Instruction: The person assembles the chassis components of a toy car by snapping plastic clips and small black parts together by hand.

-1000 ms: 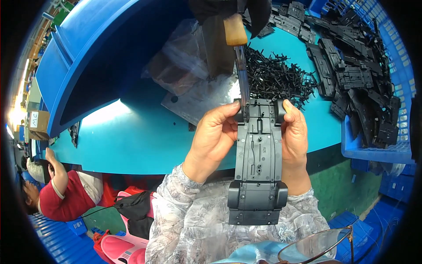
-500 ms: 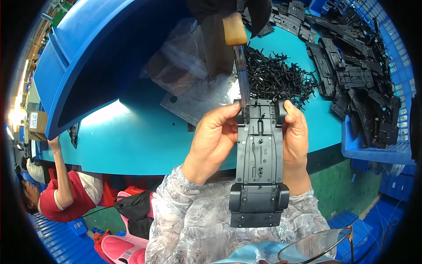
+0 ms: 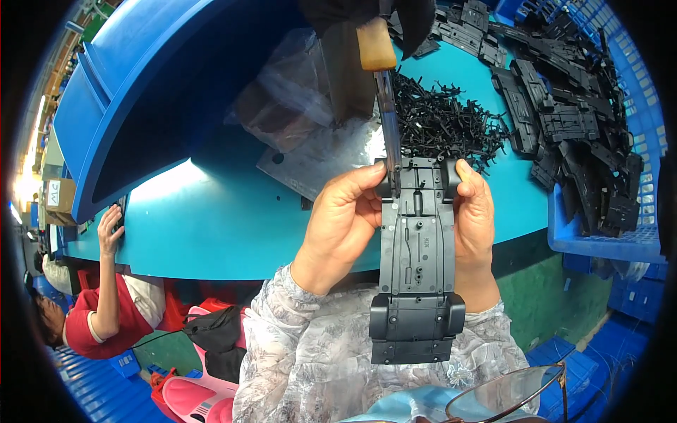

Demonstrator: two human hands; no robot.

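Between my hands is a long black plastic toy car chassis (image 3: 417, 261), with wheel arches at both ends and small posts along its face. My left hand (image 3: 343, 218) grips its far left corner, thumb on the arch. At the far right arch my right hand (image 3: 474, 215) holds it, thumb up along the edge. A screwdriver bit (image 3: 388, 120) with a yellowish collar (image 3: 376, 46) comes down from above. Its tip overlaps the chassis near my left thumb; whether it touches a screw I cannot make out. Just beyond lies a pile of small black plastic parts (image 3: 451, 127).
A large blue bin (image 3: 92, 120) leans over the teal table (image 3: 233, 236) at left, beside a clear plastic bag (image 3: 289, 92). More black chassis (image 3: 564, 106) are heaped at right in a blue basket (image 3: 599, 243). A person in red (image 3: 106, 310) works at far left.
The other person's hand at far left has come down from the bin's edge toward the table. My hands and the chassis have hardly moved.
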